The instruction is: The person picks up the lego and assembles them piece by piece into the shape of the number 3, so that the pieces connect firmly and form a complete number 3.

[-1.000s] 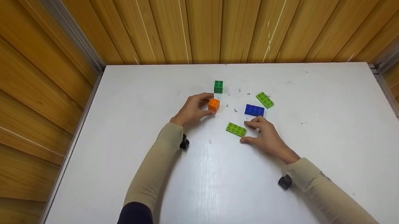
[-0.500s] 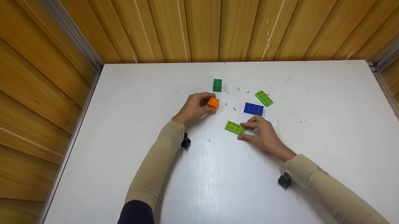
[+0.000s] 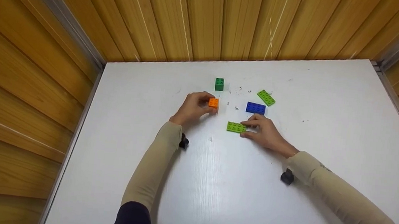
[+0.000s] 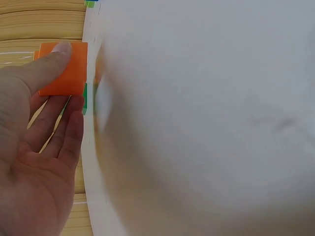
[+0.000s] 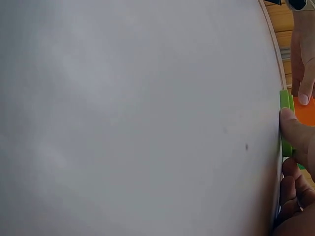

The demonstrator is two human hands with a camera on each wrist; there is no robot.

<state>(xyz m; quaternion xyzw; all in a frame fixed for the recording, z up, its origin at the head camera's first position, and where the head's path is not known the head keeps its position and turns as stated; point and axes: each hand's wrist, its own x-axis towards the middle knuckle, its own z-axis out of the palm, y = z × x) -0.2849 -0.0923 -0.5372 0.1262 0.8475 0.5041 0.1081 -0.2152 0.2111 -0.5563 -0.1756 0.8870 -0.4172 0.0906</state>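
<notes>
My left hand (image 3: pixel 194 107) pinches an orange building brick (image 3: pixel 213 102) between thumb and fingers. The left wrist view shows the thumb lying on the side of the orange brick (image 4: pixel 74 73), the other fingers behind and below it. A flat light green building brick (image 3: pixel 233 127) with two rows of studs lies just right and nearer the body. Its right end is pinched between thumb and fingertip of my right hand (image 3: pixel 264 134). In the right wrist view the thumb presses on the edge of this light green brick (image 5: pixel 286 147).
Beyond the right hand lies a blue brick (image 3: pixel 255 108), close to its knuckles. A second light green brick (image 3: pixel 266 97) lies slanted behind that. The dark green brick (image 3: pixel 219 84) stands beyond the orange one. Wooden panelling (image 3: pixel 207 22) borders the white table (image 3: pixel 207 185) at the back.
My right hand has moved left onto the near light green brick and taken its right end. That brick has turned from slanted to nearly level. The orange brick has turned slightly in my left hand.
</notes>
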